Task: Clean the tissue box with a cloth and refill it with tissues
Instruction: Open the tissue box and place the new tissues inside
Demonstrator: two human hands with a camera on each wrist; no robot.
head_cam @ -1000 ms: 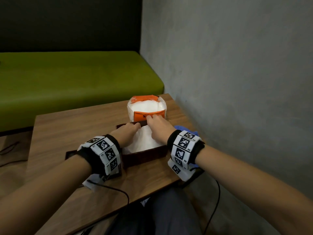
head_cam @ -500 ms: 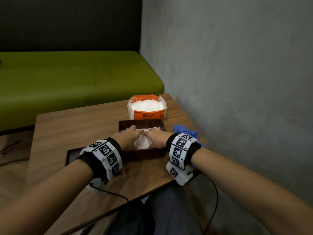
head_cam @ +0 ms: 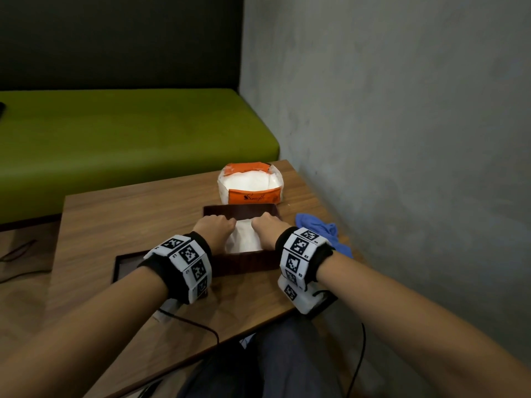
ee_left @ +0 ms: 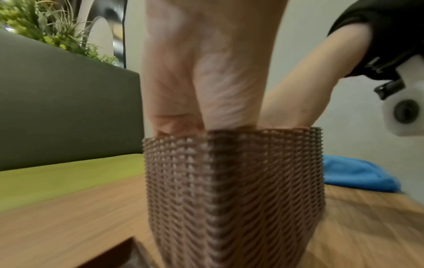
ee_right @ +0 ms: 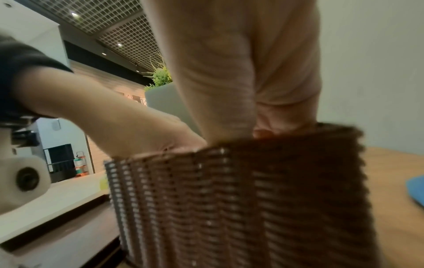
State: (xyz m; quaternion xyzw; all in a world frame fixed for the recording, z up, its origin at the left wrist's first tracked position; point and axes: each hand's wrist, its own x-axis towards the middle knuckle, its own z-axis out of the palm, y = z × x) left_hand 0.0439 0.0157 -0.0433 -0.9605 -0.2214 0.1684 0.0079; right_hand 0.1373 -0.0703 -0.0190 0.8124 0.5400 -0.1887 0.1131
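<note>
- The woven brown tissue box (head_cam: 244, 262) stands open-topped on the wooden worktop (head_cam: 120, 219), near the worktop's near edge and toward its right side.
- A white stack of tissues (head_cam: 244, 237) lies inside the box, between the two hands, below the rim.
- The left hand (head_cam: 214, 228) reaches in over the box's left wall; its fingers are curled down into the box on the tissues. In the left wrist view the fingertips are hidden behind the woven wall (ee_left: 229, 190), so I cannot tell whether they pinch or only press.
- The right hand (head_cam: 268, 225) reaches in on the right side, fingers likewise curled down and hidden below the rim; their grip cannot be told.
- Just beyond the box's far edge sits an open orange-and-white tissue pack (head_cam: 250, 186), still full of white tissues, close to the worktop's far edge.
- A crumpled blue cloth (head_cam: 324, 232) lies just right of the box, near the worktop's right edge, which runs along the grey wall (head_cam: 402, 168).
- A dark flat lid (head_cam: 129, 264) lies left of the box, partly hidden by the left wrist.
- The worktop's left half is bare wood; a green bench seat (head_cam: 129, 139) lies beyond its far edge.
</note>
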